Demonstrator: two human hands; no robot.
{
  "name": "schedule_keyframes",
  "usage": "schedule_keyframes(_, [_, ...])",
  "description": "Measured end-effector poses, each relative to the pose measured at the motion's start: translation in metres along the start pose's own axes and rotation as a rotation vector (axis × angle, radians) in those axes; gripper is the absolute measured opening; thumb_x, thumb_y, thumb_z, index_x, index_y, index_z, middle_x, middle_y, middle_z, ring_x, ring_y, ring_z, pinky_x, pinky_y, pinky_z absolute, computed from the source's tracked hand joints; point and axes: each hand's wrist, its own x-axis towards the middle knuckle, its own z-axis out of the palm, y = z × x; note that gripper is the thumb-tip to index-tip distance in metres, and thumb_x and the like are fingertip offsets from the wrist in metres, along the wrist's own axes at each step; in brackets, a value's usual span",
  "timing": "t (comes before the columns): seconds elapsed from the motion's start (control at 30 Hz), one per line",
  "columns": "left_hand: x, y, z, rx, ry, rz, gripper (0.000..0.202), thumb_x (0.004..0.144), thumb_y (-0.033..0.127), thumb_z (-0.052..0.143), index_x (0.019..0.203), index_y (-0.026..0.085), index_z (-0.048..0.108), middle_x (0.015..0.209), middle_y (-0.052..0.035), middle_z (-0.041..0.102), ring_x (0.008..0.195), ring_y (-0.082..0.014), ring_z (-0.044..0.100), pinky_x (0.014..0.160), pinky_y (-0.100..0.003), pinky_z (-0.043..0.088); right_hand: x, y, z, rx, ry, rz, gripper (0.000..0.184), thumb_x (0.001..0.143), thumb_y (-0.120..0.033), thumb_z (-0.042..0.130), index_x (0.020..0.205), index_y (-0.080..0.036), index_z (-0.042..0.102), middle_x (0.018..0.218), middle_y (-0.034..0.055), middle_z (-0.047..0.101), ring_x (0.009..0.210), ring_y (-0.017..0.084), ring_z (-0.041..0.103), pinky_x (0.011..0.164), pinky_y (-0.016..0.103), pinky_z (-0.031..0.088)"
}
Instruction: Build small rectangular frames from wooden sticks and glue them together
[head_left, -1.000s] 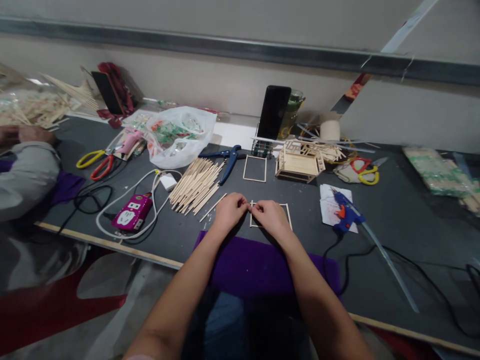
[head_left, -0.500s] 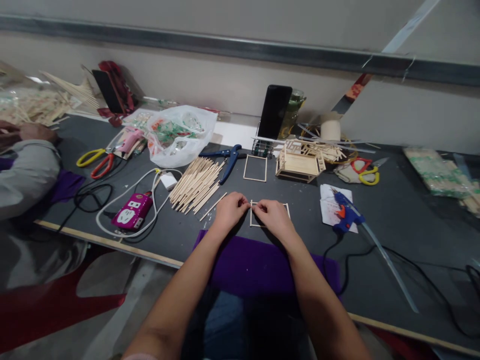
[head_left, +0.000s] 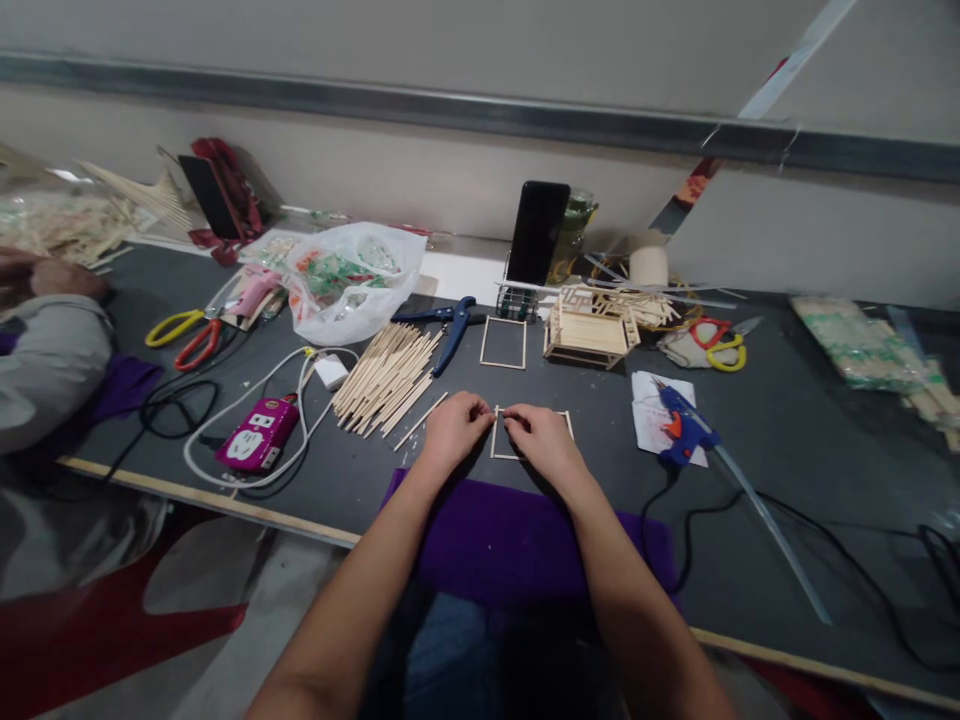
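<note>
head view, stick frame (head_left: 493,438), far-left corner between left fingers (head_left: 478,409) and right fingers (head_left: 517,414), whether pinching unclear

Dark table (head_left: 765,440): two stick frames (head_left: 493,438), stick pile (head_left: 386,382), blue cutters (head_left: 452,342), purple socket box (head_left: 259,434); far right, probably bagged sticks (head_left: 859,342).

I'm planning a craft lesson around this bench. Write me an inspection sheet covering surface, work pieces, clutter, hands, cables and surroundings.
Surface: dark grey table, things spread across it.
Work pieces: near stick frame, partly hidden by the right hand; second frame farther back; loose sticks piled left.
Clutter: plastic bag, blue cutter, propped phone, glue gun.
Hands: right and left hand have fingertips at the near stick frame's back left corner; grip unclear.
Cables: white cable loops around purple socket box; black cable at right.
Surroundings: wall behind; another person's sleeve, far left.
</note>
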Motion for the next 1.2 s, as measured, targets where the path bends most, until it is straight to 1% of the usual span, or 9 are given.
schedule_keyframes(0.53, [0.0, 0.0, 0.001, -0.008, 0.004, -0.005, 0.012, 0.081, 0.03, 0.061, 0.081, 0.02, 0.068, 0.082, -0.0024, 0.067, 0.079, -0.0168, 0.059, 0.066, -0.027, 0.039, 0.001, 0.0, 0.001, 0.028, 0.007, 0.008, 0.028, 0.084, -0.024, 0.049, 0.099, -0.018, 0.073, 0.068, 0.0036, 0.068, 0.064, 0.016, 0.06, 0.064, 0.025, 0.041])
schedule_keyframes(0.67, [0.0, 0.0, 0.0, -0.016, 0.003, -0.016, 0.012, 0.081, 0.029, 0.06, 0.082, 0.021, 0.068, 0.083, -0.0024, 0.068, 0.078, -0.0167, 0.059, 0.066, -0.027, 0.039, -0.002, -0.001, -0.003, 0.146, 0.04, 0.02, 0.026, 0.084, -0.026, 0.049, 0.091, -0.019, 0.072, 0.067, 0.0025, 0.067, 0.061, 0.015, 0.059, 0.061, 0.024, 0.043])
schedule_keyframes(0.8, [0.001, -0.001, 0.0, -0.019, 0.001, -0.016, 0.012, 0.081, 0.03, 0.061, 0.081, 0.021, 0.069, 0.083, -0.002, 0.068, 0.078, -0.0166, 0.06, 0.066, -0.026, 0.039, -0.03, 0.002, -0.018, 0.47, 0.131, 0.07, 0.028, 0.082, -0.041, 0.053, 0.087, -0.018, 0.069, 0.062, 0.0009, 0.062, 0.051, 0.013, 0.054, 0.049, 0.022, 0.042])
schedule_keyframes(0.9, [0.001, -0.001, 0.0, -0.016, 0.007, -0.015, 0.012, 0.081, 0.03, 0.061, 0.079, 0.022, 0.069, 0.083, -0.0014, 0.069, 0.078, -0.0166, 0.06, 0.066, -0.026, 0.039, -0.075, 0.014, -0.034, 0.615, 0.227, 0.184, 0.038, 0.082, -0.053, 0.054, 0.082, -0.018, 0.066, 0.058, 0.0002, 0.058, 0.044, 0.011, 0.047, 0.041, 0.022, 0.036])
schedule_keyframes(0.97, [0.001, -0.001, 0.0, -0.016, 0.017, -0.016, 0.011, 0.08, 0.03, 0.061, 0.078, 0.022, 0.069, 0.083, -0.0013, 0.069, 0.077, -0.0166, 0.06, 0.066, -0.027, 0.039, -0.112, 0.028, -0.044, 0.486, 0.294, 0.246, 0.04, 0.083, -0.055, 0.051, 0.073, -0.019, 0.064, 0.052, -0.0002, 0.055, 0.042, 0.012, 0.046, 0.042, 0.023, 0.034])
schedule_keyframes(1.0, [0.002, -0.001, 0.0, -0.015, 0.021, -0.016, 0.012, 0.08, 0.03, 0.061, 0.078, 0.022, 0.069, 0.084, -0.0012, 0.069, 0.077, -0.0165, 0.06, 0.066, -0.027, 0.039, -0.129, 0.035, -0.05, 0.345, 0.338, 0.287, 0.04, 0.083, -0.055, 0.051, 0.068, -0.02, 0.063, 0.052, 0.0006, 0.055, 0.045, 0.013, 0.049, 0.045, 0.023, 0.036])
schedule_keyframes(1.07, [0.002, -0.001, 0.0, -0.012, 0.027, -0.016, 0.012, 0.08, 0.031, 0.062, 0.078, 0.023, 0.069, 0.084, -0.001, 0.069, 0.075, -0.0163, 0.06, 0.065, -0.027, 0.039, -0.16, 0.05, -0.059, 0.008, 0.376, 0.381, 0.034, 0.083, -0.05, 0.051, 0.073, -0.021, 0.066, 0.06, 0.0039, 0.063, 0.054, 0.017, 0.057, 0.052, 0.026, 0.038])
schedule_keyframes(1.13, [0.002, -0.001, 0.001, -0.012, 0.029, -0.017, 0.012, 0.08, 0.031, 0.062, 0.079, 0.023, 0.07, 0.083, -0.0009, 0.069, 0.074, -0.016, 0.06, 0.064, -0.026, 0.038, -0.181, 0.062, -0.068, -0.332, 0.358, 0.56, 0.029, 0.085, -0.043, 0.049, 0.082, -0.022, 0.068, 0.068, 0.0075, 0.068, 0.054, 0.02, 0.059, 0.05, 0.028, 0.033])
schedule_keyframes(1.2, [0.003, -0.002, 0.0, -0.013, 0.036, -0.017, 0.012, 0.08, 0.031, 0.061, 0.079, 0.023, 0.07, 0.083, -0.001, 0.069, 0.074, -0.016, 0.06, 0.064, -0.026, 0.038, -0.192, 0.072, -0.073, -0.549, 0.255, 0.706, 0.029, 0.089, -0.038, 0.044, 0.084, -0.023, 0.069, 0.069, 0.0093, 0.069, 0.052, 0.022, 0.059, 0.049, 0.029, 0.029])
